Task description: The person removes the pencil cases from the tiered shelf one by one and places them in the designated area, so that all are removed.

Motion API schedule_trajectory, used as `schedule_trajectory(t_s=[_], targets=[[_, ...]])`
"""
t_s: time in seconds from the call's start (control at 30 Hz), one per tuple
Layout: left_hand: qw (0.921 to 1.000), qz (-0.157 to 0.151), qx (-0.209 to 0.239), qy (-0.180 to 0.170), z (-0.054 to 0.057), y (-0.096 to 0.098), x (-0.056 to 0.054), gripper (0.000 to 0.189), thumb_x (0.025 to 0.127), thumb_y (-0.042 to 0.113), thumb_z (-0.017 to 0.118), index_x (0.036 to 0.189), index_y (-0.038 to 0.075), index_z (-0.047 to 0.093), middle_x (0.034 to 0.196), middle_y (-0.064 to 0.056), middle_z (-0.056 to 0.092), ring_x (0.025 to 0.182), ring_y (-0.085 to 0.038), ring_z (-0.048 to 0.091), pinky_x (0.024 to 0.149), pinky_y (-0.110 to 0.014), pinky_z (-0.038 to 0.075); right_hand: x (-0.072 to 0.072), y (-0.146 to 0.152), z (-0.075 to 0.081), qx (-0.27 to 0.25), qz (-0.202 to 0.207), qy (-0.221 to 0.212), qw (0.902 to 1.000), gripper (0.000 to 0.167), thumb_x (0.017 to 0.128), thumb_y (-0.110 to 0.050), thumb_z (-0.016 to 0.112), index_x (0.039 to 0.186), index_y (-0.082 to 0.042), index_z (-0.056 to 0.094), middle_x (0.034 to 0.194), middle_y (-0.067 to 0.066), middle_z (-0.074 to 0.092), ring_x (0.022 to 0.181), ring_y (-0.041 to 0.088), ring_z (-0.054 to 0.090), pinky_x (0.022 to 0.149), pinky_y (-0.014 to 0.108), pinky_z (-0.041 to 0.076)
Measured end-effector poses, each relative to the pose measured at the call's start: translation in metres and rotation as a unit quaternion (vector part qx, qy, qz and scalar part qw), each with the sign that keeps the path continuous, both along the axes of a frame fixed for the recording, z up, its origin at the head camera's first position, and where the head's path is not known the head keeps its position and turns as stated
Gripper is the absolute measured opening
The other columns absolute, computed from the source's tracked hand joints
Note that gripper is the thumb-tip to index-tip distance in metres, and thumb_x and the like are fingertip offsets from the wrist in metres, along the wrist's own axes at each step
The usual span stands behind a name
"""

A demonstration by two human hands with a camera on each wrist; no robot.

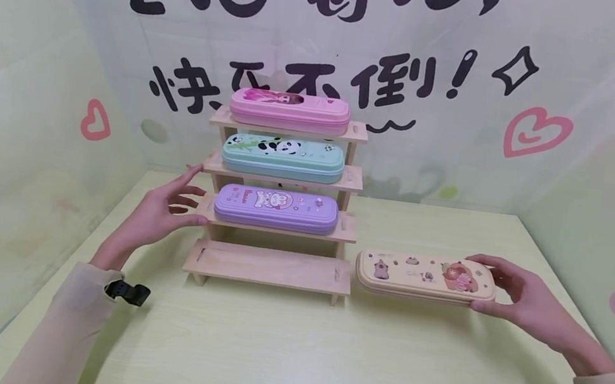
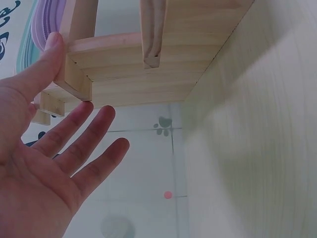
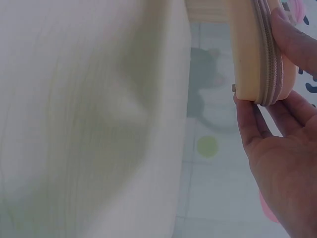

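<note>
Table: a pale yellow-green table (image 1: pixel 287 356) is carrying everything, with printed walls standing around it.
Rack: a four-tier wooden rack (image 1: pixel 271 267) is standing at the middle back; its lowest tier is bare.
Rack contents: a pink case (image 1: pixel 290 112) is lying on the top tier, a mint panda case (image 1: pixel 283 157) on the second, a purple case (image 1: pixel 276 208) on the third.
Beige case: a beige pencil case (image 1: pixel 425 277) with cartoon animal figures and a side zip is sitting flat, just right of the rack's lowest tier.
Right hand: the right hand (image 1: pixel 524 302) is gripping the beige case's right end, thumb on top, fingers (image 3: pixel 247 124) beneath.
Left hand: the left hand (image 1: pixel 157 215) is spreading flat with fingers apart, its thumb (image 2: pixel 42 64) touching the left end of the third tier's board, holding nothing.
</note>
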State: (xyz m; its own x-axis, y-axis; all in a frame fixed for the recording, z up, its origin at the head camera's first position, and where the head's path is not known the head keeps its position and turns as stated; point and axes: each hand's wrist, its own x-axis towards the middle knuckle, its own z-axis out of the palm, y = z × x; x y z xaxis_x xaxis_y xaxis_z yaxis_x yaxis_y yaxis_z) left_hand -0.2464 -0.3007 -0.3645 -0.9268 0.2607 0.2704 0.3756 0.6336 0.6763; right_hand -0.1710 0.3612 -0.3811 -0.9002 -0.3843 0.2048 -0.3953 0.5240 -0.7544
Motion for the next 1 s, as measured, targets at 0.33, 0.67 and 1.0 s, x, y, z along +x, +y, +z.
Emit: schedule_trajectory(t_s=[0.33,0.67,1.0], targets=[[1.0,0.001,0.0,-0.001,0.0,-0.001,0.001,0.107,0.089,0.023,0.088,0.169,0.038,0.019,0.142,-0.023,0.061,0.121,-0.045,0.065,0.099,-0.055,0.053,-0.025,0.022,-0.007,0.022,-0.028,-0.015,0.9993,0.069,0.09,-0.006,0.085,0.15,-0.006,0.052,0.125,-0.003,0.066,0.104,0.006,0.065,0.08,0.02,0.052],[1.0,0.007,0.001,-0.006,0.001,0.0,0.002,0.106,0.089,0.025,0.088,0.169,0.041,0.019,0.144,-0.023,0.06,0.122,-0.044,0.064,0.1,-0.053,0.052,-0.055,0.032,-0.01,0.024,-0.053,-0.032,0.9978,0.067,0.092,-0.007,0.083,0.15,-0.003,0.051,0.126,-0.004,0.062,0.104,0.0,0.063,0.078,0.02,0.054],[1.0,0.004,0.001,-0.006,0.001,0.0,0.001,0.106,0.089,0.025,0.088,0.169,0.04,0.02,0.142,-0.02,0.062,0.121,-0.042,0.065,0.099,-0.054,0.053,-0.075,0.036,-0.014,0.048,-0.064,-0.085,0.9932,0.073,0.095,-0.014,0.081,0.156,-0.002,0.043,0.138,0.024,0.057,0.104,0.003,0.062,0.08,0.024,0.056]])
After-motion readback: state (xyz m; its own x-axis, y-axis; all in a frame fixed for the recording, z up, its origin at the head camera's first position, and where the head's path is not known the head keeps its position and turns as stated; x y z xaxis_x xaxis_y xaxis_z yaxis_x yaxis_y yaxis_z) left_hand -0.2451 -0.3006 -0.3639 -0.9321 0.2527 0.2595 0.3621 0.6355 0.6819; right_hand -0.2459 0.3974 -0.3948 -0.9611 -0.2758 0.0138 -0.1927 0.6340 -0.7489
